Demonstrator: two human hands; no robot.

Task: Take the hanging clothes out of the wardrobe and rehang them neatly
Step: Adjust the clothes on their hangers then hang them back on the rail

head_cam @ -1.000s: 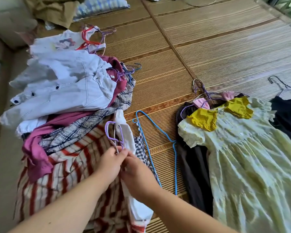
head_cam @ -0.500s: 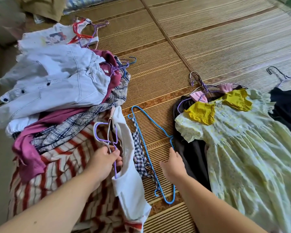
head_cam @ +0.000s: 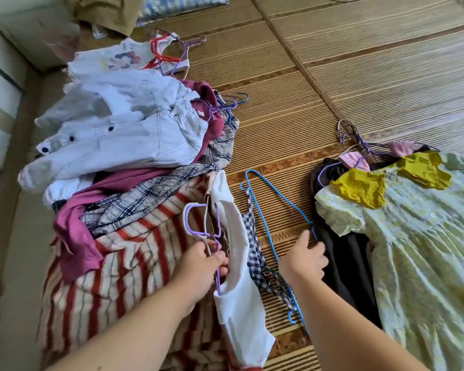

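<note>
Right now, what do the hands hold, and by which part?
Left hand pinches the purple hanger by its neck, below the hook. Right hand is over the blue hanger; grip unclear.

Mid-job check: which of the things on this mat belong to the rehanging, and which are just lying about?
Part of the job:
- purple hanger
- white garment
- blue hanger
- clothes pile
- yellow-collared dress

Just lying about:
- olive cloth
- blue checked cushion
</note>
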